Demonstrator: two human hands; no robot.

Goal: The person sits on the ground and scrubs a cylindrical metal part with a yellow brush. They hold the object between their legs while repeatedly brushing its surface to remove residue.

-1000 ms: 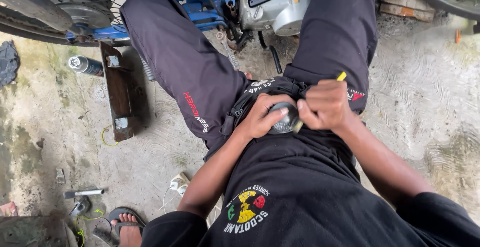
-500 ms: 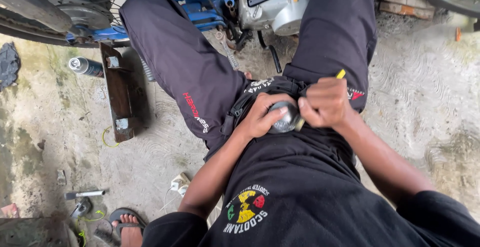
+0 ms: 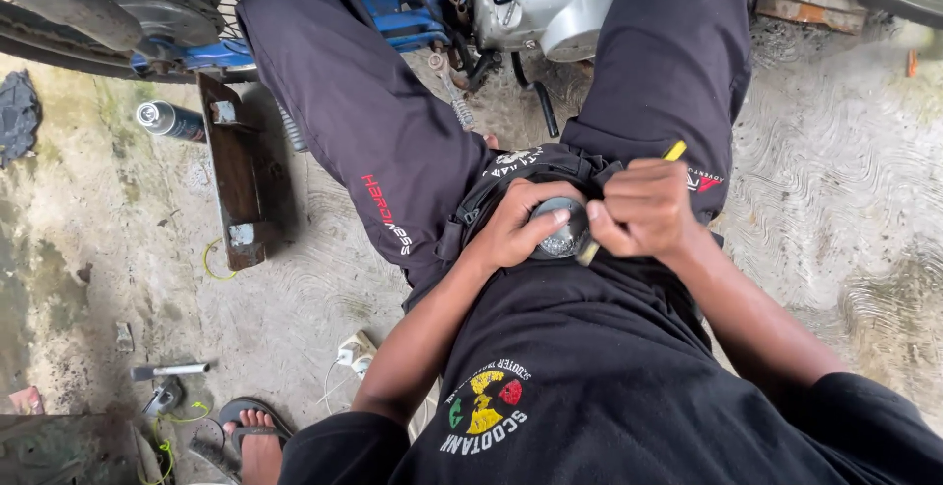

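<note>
The round silver-grey metal part with a glassy face (image 3: 562, 231) sits in the person's lap, pressed against the dark trousers just above the hem of the black shirt. The left hand (image 3: 519, 225) wraps it from the left, fingers curled over its upper rim and the thumb laid across its face, so the grip is closed on the part. The right hand (image 3: 643, 212) is closed in a fist around a slim yellow-handled tool (image 3: 674, 151); the yellow end sticks up past the knuckles, and a pale tip comes out below the fist, right at the part's right edge. The two hands meet over the part, so only its middle shows between them.

The person's legs spread to either side, boxing the part in left and right. Ahead, close to the knees, stands a blue motorbike with a grey engine casing (image 3: 550, 3). Open concrete floor (image 3: 845, 200) lies to the right. On the left lie a brown wooden block (image 3: 236, 171) and a silver spray can (image 3: 169, 119), well apart from the hands. A sandalled foot (image 3: 253, 436) shows at the bottom left.
</note>
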